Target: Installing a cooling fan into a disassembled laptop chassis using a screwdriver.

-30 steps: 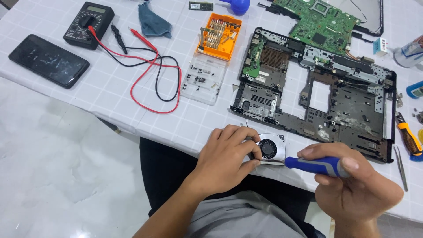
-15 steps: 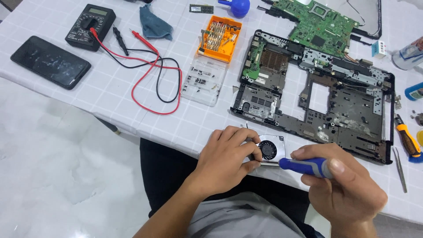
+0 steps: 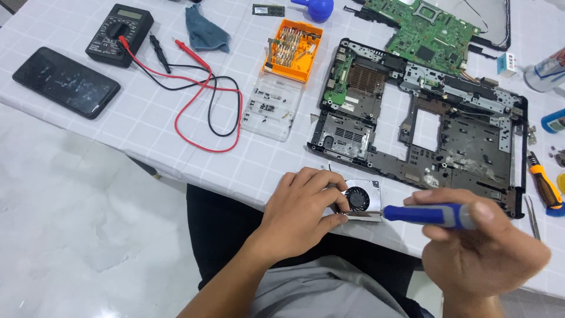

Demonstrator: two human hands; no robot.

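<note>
Resting on white tiled table [image 3: 147, 123], marble-like floor [image 3: 76, 235] apparently.

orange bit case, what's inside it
The open orange bit case holds rows of metal screwdriver bits standing in slots. The floor beneath the bits is covered by them, so anything under them cannot be seen.

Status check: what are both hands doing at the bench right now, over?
Left hand pinning small cooling fan at table edge. Right hand gripping blue screwdriver, tip at the fan's side. Stripped laptop base just behind; nothing blocking.
</note>
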